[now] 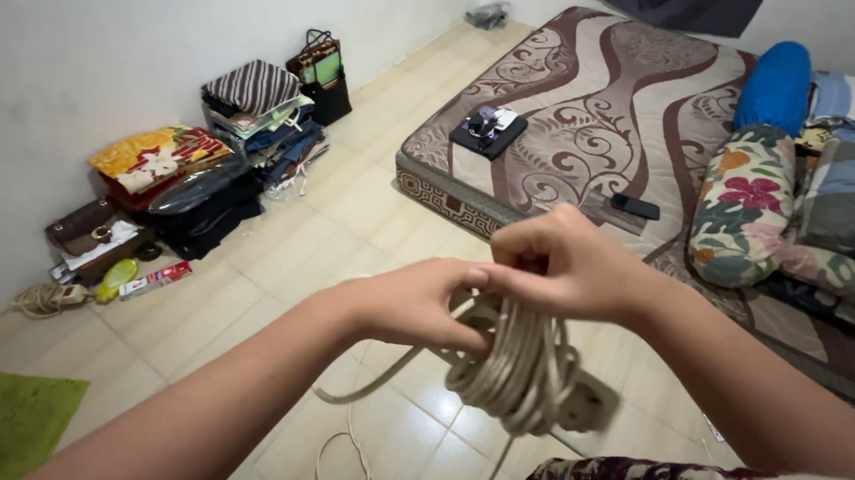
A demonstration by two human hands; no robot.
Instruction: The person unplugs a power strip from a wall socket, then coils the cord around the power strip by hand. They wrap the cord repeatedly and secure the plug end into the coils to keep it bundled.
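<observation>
A coiled beige cord (519,362) with its socket block (589,402) is hung at six o'clock below both hands; the left hand (413,304) is closed through the loops, the right hand (561,264) pinched on top, above the tiled floor (349,215).

both forearms reach forward, left hand (421,303) curled shut, right hand (564,265) fisted just above, knuckles touching it.
</observation>
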